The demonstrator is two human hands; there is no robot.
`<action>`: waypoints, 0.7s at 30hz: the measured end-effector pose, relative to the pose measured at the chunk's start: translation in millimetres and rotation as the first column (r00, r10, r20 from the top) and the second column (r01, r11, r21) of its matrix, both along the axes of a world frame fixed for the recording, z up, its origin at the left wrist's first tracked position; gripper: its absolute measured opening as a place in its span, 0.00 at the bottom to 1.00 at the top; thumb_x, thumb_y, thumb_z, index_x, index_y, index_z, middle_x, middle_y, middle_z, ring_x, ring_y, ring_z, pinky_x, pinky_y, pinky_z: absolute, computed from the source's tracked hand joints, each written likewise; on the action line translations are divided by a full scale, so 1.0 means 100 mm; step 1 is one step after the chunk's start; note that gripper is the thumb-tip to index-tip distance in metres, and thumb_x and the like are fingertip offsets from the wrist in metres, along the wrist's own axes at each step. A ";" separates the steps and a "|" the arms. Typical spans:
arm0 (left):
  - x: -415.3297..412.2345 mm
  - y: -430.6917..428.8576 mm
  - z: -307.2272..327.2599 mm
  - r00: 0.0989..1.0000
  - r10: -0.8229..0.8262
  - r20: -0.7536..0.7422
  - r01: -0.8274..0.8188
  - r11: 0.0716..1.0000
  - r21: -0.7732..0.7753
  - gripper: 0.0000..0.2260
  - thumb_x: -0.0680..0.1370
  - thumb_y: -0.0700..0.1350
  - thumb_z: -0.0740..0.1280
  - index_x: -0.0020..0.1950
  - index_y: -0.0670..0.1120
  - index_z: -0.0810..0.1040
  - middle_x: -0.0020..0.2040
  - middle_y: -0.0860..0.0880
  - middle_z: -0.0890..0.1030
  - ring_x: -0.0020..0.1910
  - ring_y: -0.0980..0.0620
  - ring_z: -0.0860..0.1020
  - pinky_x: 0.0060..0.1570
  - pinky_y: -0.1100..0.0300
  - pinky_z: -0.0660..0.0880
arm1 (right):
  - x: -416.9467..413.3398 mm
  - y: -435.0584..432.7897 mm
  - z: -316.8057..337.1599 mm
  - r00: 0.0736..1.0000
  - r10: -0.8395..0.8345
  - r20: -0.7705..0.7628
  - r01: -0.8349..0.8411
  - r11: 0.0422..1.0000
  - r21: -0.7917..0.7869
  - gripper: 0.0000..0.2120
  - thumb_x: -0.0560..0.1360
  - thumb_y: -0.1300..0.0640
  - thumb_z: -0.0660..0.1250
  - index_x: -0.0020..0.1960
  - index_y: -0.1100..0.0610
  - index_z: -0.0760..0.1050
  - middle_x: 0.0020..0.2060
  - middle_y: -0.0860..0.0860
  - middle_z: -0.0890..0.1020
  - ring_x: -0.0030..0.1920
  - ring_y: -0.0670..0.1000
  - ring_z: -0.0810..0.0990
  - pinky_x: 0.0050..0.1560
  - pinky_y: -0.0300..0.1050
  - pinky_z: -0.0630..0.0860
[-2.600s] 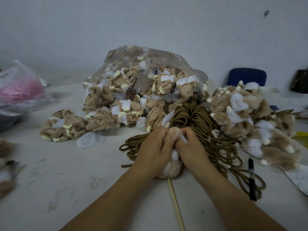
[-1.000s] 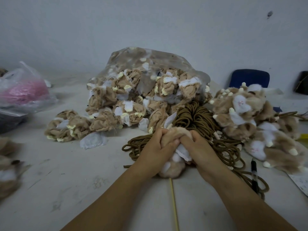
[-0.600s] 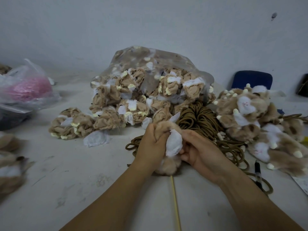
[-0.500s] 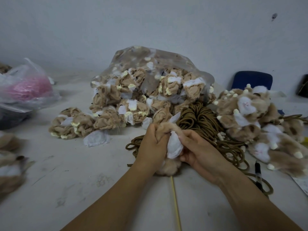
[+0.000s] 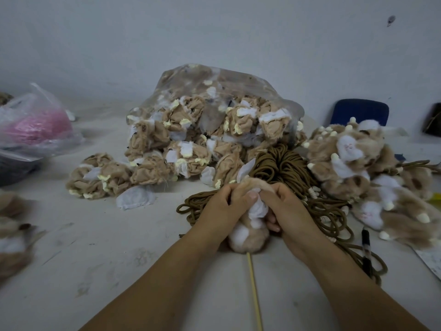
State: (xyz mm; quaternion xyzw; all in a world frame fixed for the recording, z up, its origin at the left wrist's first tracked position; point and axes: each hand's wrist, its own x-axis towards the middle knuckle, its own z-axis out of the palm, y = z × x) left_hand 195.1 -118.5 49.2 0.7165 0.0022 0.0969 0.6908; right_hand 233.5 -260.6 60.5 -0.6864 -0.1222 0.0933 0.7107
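A small tan and white plush toy skin (image 5: 248, 235) stands on the table in front of me, with a thin wooden stick (image 5: 254, 292) running from under it toward me. My left hand (image 5: 224, 209) grips its upper left side, fingers curled into the fabric. My right hand (image 5: 286, 209) grips the upper right side, thumb pressing white fabric at the top. The toy's top is partly hidden between my hands.
A clear bag (image 5: 214, 91) spills inside-out tan skins (image 5: 167, 158) behind my hands. Brown cord (image 5: 281, 166) lies coiled at centre right, finished plush toys (image 5: 358, 158) at right, a black pen (image 5: 366, 249) beside them. A pink-filled plastic bag (image 5: 35, 125) sits far left.
My hands have closed back together over the toy's top, and the white fabric that stuck out between them half a second ago is mostly tucked in. The view shifted slightly.
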 end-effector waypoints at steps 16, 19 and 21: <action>0.04 0.01 -0.02 0.972 0.231 0.053 -0.231 0.973 0.002 0.04 0.78 0.49 0.68 0.43 0.58 0.78 0.39 0.55 0.82 0.39 0.61 0.79 0.37 0.62 0.74 | -0.03 0.07 -0.02 0.940 0.115 0.321 -0.041 0.973 -0.228 0.10 0.74 0.42 0.66 0.42 0.47 0.70 0.32 0.43 0.75 0.32 0.42 0.72 0.31 0.40 0.69; 0.04 0.05 -0.01 0.960 0.273 0.057 -0.272 0.962 -0.015 0.04 0.76 0.53 0.67 0.50 0.57 0.78 0.43 0.57 0.83 0.43 0.60 0.80 0.40 0.63 0.75 | -0.02 0.09 -0.07 0.969 0.174 0.178 -0.123 0.956 -0.265 0.23 0.62 0.32 0.71 0.52 0.39 0.70 0.42 0.43 0.81 0.40 0.41 0.80 0.38 0.41 0.75; 0.02 0.05 0.00 0.971 0.231 0.061 -0.229 0.973 -0.030 0.03 0.76 0.53 0.67 0.48 0.59 0.79 0.44 0.60 0.83 0.43 0.63 0.81 0.37 0.68 0.76 | -0.03 0.08 -0.07 0.967 0.179 0.180 -0.119 0.946 -0.301 0.24 0.64 0.35 0.71 0.57 0.38 0.70 0.49 0.41 0.82 0.48 0.41 0.81 0.46 0.41 0.78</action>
